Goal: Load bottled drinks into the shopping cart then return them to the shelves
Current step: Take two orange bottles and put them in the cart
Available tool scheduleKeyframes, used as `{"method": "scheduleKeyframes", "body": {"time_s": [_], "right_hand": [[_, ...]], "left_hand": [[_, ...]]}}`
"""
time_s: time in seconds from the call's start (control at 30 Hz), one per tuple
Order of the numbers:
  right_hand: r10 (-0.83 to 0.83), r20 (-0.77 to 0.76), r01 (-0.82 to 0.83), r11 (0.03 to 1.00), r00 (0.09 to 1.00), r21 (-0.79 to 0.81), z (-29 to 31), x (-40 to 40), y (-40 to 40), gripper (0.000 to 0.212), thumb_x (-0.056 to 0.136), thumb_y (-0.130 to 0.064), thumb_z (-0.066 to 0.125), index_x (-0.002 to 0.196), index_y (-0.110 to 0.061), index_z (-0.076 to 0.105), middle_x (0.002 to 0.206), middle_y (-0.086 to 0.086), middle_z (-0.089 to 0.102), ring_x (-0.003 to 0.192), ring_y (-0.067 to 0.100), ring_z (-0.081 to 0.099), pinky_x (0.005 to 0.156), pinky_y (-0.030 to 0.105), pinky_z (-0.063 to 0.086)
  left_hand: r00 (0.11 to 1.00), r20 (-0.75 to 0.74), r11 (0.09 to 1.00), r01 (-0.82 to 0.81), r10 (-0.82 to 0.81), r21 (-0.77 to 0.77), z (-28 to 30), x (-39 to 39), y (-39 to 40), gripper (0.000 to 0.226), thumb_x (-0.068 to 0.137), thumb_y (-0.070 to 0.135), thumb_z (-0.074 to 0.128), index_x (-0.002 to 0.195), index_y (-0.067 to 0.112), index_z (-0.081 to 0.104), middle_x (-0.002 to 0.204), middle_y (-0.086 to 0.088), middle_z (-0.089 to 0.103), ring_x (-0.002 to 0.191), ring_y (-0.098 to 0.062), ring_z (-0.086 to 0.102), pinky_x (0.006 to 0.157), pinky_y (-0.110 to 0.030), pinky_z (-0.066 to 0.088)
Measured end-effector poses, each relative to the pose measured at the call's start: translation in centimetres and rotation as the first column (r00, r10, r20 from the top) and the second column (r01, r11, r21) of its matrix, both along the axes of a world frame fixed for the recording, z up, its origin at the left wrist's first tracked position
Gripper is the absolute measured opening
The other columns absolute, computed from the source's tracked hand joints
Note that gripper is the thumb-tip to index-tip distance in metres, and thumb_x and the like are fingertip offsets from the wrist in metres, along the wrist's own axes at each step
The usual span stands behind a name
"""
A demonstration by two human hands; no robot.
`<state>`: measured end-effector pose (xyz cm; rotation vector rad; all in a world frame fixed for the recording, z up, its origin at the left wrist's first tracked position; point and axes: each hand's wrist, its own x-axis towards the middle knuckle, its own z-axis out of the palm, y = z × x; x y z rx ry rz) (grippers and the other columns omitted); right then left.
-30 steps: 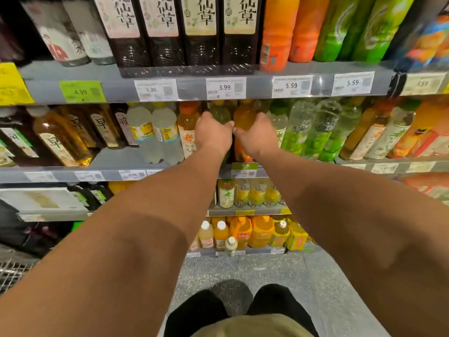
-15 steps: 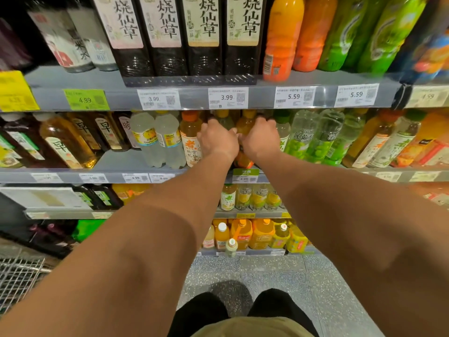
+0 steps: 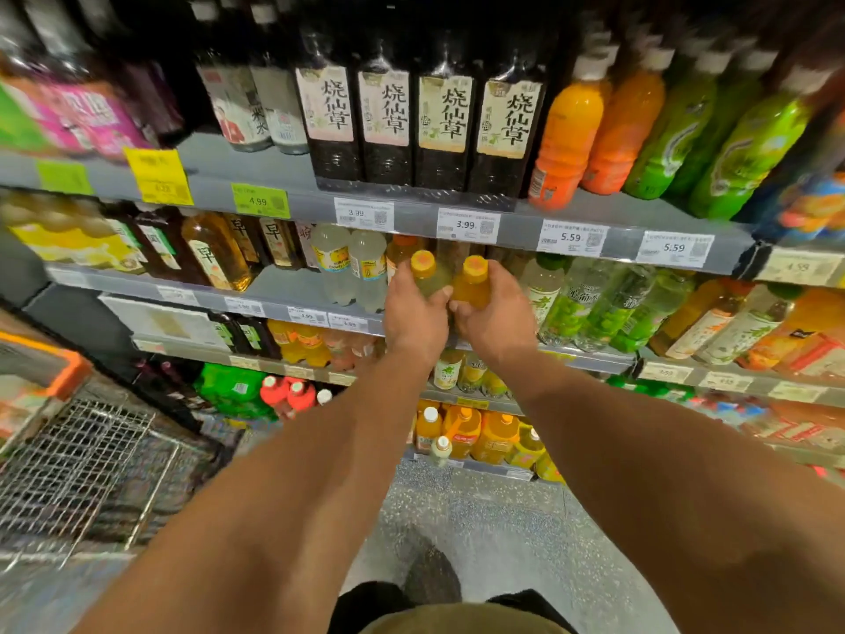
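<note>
Gripping one bottle each — left hand (image 3: pixel 414 320) the pale bottle (image 3: pixel 430 279), right hand (image 3: pixel 496 320) the orange bottle (image 3: pixel 473 286) — fingers curled below caps.

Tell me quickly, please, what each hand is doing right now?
Left hand: holding a yellow bottle.
Right hand: holding an orange bottle.

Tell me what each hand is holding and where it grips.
Left hand grips a yellow-capped bottle round its body below the cap; right hand grips an orange-capped bottle the same way.
</note>
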<state>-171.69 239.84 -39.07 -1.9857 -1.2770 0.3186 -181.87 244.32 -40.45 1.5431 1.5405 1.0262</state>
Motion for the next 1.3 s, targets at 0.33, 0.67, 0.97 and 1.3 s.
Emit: {"method": "scheduleKeyframes", "body": {"time_s": [0.33,0.67,0.97,1.3], "right_hand": [[0.438,-0.029,-0.438,0.892,0.899,-0.11,-0.2,-13.2,0.1,0.047,0.082,-0.043,0.071,0.122,-0.026,0.053,0.117,0.004,0.063,0.105,0.028,0.06,0.081,0.034,0.046],[0.695,-0.057,-0.697,0.717,0.717,-0.02,2.5,-40.2,3.0,0.038,0.078,-0.039,0.072,0.111,-0.024,0.059,0.106,0.004,0.066,0.1,0.03,0.06,0.08,0.037,0.048],[0.821,-0.102,-0.822,0.568,0.562,0.042,3.8,-56.8,6.4,0.048,0.075,-0.04,0.077,0.117,-0.032,0.055,0.108,0.001,0.066,0.1,0.028,0.061,0.081,0.034,0.045],[0.913,-0.149,-0.918,0.352,0.379,-0.182,-4.9,-69.5,18.1,0.055,0.079,-0.036,0.077,0.128,-0.029,0.053,0.113,0.0,0.066,0.103,0.025,0.062,0.089,0.037,0.049]], "left_hand": [[0.931,-0.046,0.915,-0.366,0.363,-0.169,-0.6,-18.2,-5.5,0.039,0.085,0.03,0.071,0.12,0.023,0.055,0.11,-0.001,0.067,0.106,-0.026,0.062,0.089,-0.036,0.05],[0.691,-0.12,0.692,-0.721,0.713,-0.039,3.6,-44.7,-8.8,0.035,0.08,0.034,0.074,0.109,0.023,0.059,0.106,-0.006,0.07,0.1,-0.031,0.064,0.079,-0.031,0.046],[0.497,-0.05,0.497,-0.868,0.866,-0.023,4.3,-59.1,-7.8,0.049,0.079,0.039,0.076,0.123,0.027,0.059,0.112,0.001,0.07,0.106,-0.026,0.063,0.087,-0.034,0.05],[0.428,-0.081,0.404,-0.89,0.9,-0.213,-4.9,-69.2,2.4,0.063,0.081,0.036,0.077,0.137,0.024,0.05,0.117,0.0,0.068,0.108,-0.025,0.062,0.086,-0.027,0.043]]}}
